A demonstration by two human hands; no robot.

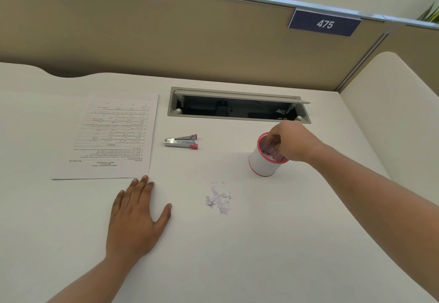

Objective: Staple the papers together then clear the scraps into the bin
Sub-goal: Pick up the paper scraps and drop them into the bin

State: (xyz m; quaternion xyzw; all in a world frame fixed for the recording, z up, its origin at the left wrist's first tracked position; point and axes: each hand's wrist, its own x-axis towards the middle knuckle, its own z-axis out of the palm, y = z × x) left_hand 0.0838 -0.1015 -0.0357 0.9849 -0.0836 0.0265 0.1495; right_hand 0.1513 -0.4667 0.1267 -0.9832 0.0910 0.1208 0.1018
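We find the right hand [288,142] pinched over the round, red-rimmed mesh bin [266,160] (contents of its grip unclear). Left hand [137,217] lies flat, spread, on the smooth white table [237,243]. Papers [111,138] far left; metal stapler [181,141] beside them; confetti-like scraps [219,198] centre.

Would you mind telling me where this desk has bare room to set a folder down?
The widest bare patch is the near right desk, between the paper scraps and the front edge. Another lies far left, behind the papers. It is crowded mid-desk: stapler, bin under the right hand, left hand flat by the papers' corner.
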